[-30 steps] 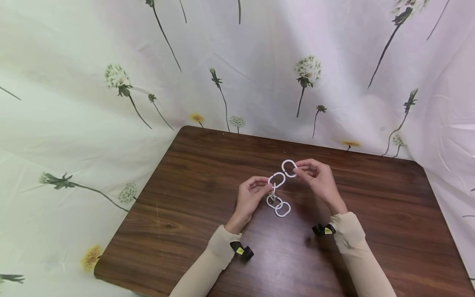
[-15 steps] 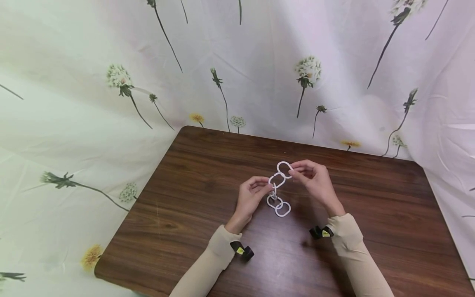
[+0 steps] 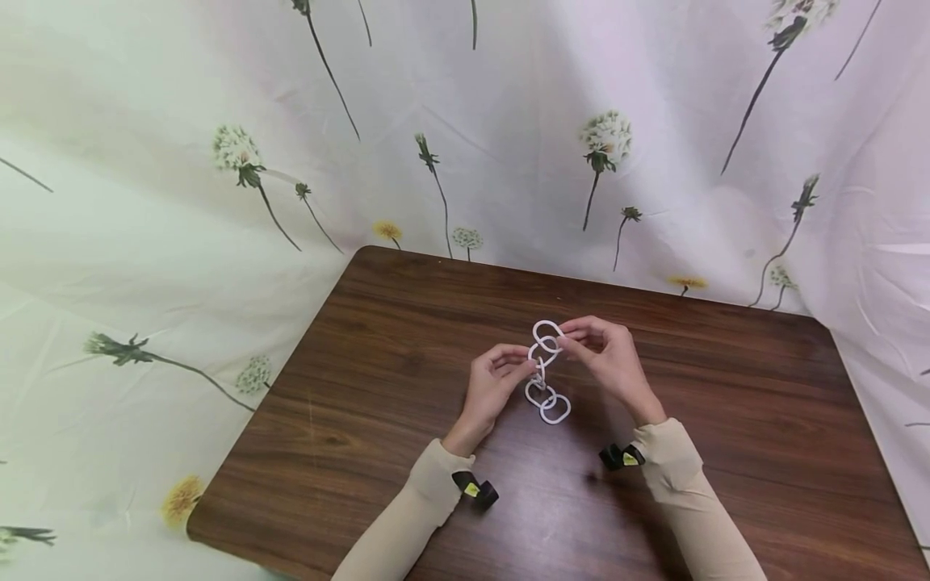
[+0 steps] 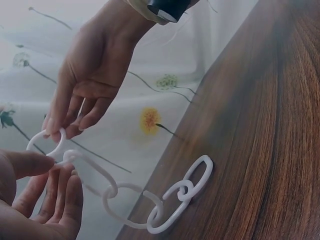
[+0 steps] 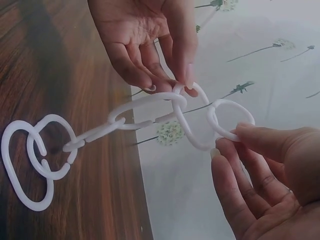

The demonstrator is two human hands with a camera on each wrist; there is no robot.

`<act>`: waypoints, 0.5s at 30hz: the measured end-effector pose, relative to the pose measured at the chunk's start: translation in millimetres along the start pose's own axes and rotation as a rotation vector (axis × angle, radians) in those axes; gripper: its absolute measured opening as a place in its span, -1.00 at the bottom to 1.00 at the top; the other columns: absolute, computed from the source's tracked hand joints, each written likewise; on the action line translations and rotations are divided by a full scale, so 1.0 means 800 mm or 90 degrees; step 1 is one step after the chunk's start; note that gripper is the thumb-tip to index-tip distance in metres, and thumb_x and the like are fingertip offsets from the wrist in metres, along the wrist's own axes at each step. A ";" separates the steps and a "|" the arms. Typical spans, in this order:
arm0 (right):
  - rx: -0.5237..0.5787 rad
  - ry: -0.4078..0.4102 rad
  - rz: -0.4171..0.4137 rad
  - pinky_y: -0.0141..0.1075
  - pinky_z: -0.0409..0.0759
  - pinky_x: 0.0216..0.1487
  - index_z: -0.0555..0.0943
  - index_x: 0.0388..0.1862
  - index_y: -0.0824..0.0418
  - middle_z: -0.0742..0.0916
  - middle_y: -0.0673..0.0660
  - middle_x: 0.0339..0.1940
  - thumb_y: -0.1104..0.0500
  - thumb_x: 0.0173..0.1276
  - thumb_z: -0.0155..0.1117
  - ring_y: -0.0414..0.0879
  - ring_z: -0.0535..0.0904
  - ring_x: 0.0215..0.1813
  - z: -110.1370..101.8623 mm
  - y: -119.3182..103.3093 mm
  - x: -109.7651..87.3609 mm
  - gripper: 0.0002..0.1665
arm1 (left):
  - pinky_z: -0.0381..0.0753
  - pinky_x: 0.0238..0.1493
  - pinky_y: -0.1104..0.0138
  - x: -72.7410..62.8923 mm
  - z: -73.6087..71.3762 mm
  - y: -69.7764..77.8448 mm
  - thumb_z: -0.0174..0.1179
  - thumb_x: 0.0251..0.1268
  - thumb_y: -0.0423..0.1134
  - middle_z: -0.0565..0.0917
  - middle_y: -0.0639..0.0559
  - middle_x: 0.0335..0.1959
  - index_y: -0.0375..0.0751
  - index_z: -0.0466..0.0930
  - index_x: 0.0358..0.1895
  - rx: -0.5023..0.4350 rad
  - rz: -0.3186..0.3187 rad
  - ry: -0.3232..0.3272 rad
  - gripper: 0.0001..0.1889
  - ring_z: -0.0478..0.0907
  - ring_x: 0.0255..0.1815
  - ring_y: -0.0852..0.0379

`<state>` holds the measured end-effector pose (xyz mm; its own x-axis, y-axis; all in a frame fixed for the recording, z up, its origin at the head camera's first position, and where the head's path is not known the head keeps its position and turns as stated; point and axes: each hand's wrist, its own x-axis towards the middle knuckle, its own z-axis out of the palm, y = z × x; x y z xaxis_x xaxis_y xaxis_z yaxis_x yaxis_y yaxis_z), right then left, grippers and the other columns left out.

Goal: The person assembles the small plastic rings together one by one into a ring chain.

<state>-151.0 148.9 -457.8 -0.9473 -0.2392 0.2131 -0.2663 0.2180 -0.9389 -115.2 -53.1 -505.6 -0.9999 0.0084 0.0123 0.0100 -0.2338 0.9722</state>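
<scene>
White plastic C-shaped chain links hang together between the hands. My left hand pinches one link near the upper end of the chain. From there the lower links trail down, and the end link is close over the wooden table. My right hand pinches another white link between thumb and fingers. In the right wrist view this link overlaps the edge of the left hand's link. Narrow gaps show in some of the lower links.
The dark brown wooden table spreads beneath both hands. Its rear edge meets a pale curtain printed with dandelions. Black wrist straps sit at the beige sleeves.
My right hand has moved left and slightly toward me, bringing its link from the upper right to overlap the left hand's link. The left hand has stayed nearly still.
</scene>
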 end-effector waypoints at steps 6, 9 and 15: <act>-0.025 -0.002 -0.006 -0.25 0.82 -0.21 0.73 -0.02 0.36 0.84 0.37 -0.23 0.30 0.38 0.46 -0.32 0.74 -0.33 0.004 0.001 0.000 -0.76 | 0.76 -0.12 0.46 0.002 0.000 -0.001 0.36 0.25 -0.56 0.76 -0.31 -0.16 -0.62 0.61 0.03 -0.007 -0.001 0.001 -0.70 0.72 -0.30 0.29; -0.030 0.000 -0.009 -0.24 0.82 -0.22 0.72 -0.02 0.38 0.84 0.37 -0.24 0.30 0.38 0.46 -0.32 0.73 -0.34 0.006 0.003 0.001 -0.76 | 0.76 -0.12 0.45 0.002 0.000 -0.001 0.36 0.25 -0.56 0.76 -0.32 -0.16 -0.61 0.61 0.04 -0.008 -0.005 0.001 -0.69 0.72 -0.30 0.28; -0.037 0.004 -0.006 -0.22 0.81 -0.25 0.72 -0.05 0.36 0.84 0.34 -0.26 0.29 0.36 0.48 -0.31 0.73 -0.36 0.010 0.003 0.001 -0.77 | 0.81 0.01 0.21 0.002 -0.001 0.001 0.37 0.25 -0.55 0.77 -0.33 -0.15 -0.58 0.62 0.03 -0.004 -0.007 0.004 -0.70 0.73 -0.29 0.21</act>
<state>-151.0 141.6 -461.7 -0.9456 -0.2354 0.2246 -0.2856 0.2702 -0.9195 -116.6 -53.7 -505.1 -1.0000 0.0042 0.0004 -0.0006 -0.2393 0.9709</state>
